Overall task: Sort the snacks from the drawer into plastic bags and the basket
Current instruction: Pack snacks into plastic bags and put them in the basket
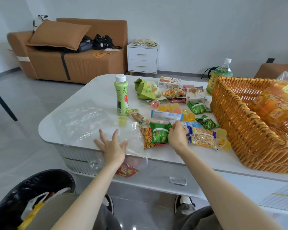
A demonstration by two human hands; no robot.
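Snacks lie scattered across a white table [165,156]. My right hand [177,135] pinches the edge of a green snack packet [159,133] that rests on an orange cracker packet [146,138]. With fingers spread, my left hand [112,145] presses flat on a clear plastic bag [83,120] at the table's front left. A woven orange basket [249,130] stands at the right and holds a bag of orange jelly cups [276,103]. Two more green packets [200,107] lie near the basket.
A green juice bottle [121,95] stands upright behind the bag. A large yellow drink bottle [220,75] stands behind the basket. Jelly cups [222,140], boxes and wrappers fill the middle. A red packet [126,170] hangs below the table edge near a drawer handle [178,180].
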